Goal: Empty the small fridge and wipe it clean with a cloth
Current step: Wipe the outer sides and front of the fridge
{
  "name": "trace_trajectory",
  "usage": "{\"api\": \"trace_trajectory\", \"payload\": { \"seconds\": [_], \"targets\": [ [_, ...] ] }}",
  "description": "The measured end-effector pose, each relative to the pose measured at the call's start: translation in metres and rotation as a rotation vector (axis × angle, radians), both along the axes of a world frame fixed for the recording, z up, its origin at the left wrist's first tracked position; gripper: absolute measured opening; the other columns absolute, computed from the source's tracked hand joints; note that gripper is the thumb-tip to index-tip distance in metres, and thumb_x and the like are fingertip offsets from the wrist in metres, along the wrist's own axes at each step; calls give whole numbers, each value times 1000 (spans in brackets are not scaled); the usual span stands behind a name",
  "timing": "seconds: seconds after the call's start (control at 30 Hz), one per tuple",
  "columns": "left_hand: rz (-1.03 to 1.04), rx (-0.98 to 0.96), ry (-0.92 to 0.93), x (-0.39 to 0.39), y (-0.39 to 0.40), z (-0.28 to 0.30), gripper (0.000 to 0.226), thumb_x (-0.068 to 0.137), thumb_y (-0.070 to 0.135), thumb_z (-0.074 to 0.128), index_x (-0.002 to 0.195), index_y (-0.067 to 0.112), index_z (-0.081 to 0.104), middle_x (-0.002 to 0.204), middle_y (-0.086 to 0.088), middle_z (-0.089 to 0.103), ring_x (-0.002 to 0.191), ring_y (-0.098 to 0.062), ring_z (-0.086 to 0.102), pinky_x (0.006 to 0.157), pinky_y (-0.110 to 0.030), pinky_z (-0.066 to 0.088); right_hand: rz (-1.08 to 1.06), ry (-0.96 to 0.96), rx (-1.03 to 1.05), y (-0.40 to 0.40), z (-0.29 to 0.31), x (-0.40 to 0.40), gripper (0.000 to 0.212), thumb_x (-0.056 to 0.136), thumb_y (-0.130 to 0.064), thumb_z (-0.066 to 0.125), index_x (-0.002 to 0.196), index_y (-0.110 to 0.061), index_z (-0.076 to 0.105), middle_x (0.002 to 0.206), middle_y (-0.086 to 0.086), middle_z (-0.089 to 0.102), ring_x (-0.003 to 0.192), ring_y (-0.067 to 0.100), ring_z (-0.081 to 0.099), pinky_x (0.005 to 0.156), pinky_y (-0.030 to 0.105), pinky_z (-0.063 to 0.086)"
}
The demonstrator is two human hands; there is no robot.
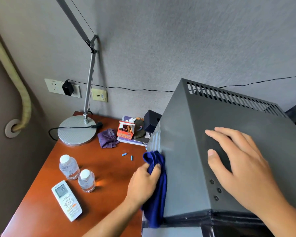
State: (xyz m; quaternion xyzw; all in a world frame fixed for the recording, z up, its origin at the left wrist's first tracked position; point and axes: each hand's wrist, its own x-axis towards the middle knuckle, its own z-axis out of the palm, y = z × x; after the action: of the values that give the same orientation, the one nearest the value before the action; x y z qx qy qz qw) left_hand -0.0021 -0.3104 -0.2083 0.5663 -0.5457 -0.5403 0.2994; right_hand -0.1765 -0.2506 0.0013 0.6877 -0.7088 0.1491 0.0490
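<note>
The small dark grey fridge [191,127] stands at the right end of a reddish wooden table [109,170], seen from above. My left hand [143,182] grips a dark blue cloth [156,190] and holds it against the fridge's left side wall. My right hand [237,163] lies flat on the fridge's top with its fingers spread. Two small water bottles [69,166] [86,180] with white caps stand upright on the table to the left of the fridge. The fridge's inside is hidden.
A white remote control [66,200] lies near the bottles. A desk lamp's round base [77,130] sits at the back left. A purple rag [108,138], a box of chalk [126,130], a black box [150,123] and two blue chalk bits [127,156] lie behind.
</note>
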Motion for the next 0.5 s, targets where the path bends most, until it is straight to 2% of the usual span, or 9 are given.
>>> {"api": "trace_trajectory", "payload": {
  "seconds": [0.07,0.13,0.23,0.37,0.5],
  "targets": [
    [29,13,-54,-15,-53,-9,40,92,56,52,74,21,54,74,2,68,86,-36,65,82,-43,54,0,-14,-6,-1,1,0,52,89,-49,39,133,-32,59,136,-15,53,132,13,43,101,43,44],
    [29,3,-90,-32,-114,-12,40,93,56,50,83,17,57,94,-11,72,97,-39,66,90,-43,52,-2,-35,-18,-2,2,1,50,88,-49,40,131,-34,60,134,-17,53,131,11,44,99,41,43],
    [14,-27,-168,-54,-198,-8,38,96,51,48,91,15,56,112,-21,69,109,-41,63,92,-41,47,-12,-66,-25,-3,2,1,48,87,-49,43,130,-37,60,133,-20,53,129,9,45,98,39,43],
    [-53,-24,-205,-63,-248,-3,37,96,49,46,97,15,59,98,-12,66,101,-40,64,83,-40,47,-29,-94,-34,-5,2,0,46,86,-49,43,127,-41,61,133,-24,52,129,5,45,98,37,42],
    [-20,-53,-200,-56,-220,-5,32,96,46,49,90,15,56,96,-16,63,101,-41,63,80,-38,43,-24,-95,-16,-3,4,2,46,87,-48,43,128,-39,61,133,-23,52,131,6,43,102,37,41]
  ]
}}
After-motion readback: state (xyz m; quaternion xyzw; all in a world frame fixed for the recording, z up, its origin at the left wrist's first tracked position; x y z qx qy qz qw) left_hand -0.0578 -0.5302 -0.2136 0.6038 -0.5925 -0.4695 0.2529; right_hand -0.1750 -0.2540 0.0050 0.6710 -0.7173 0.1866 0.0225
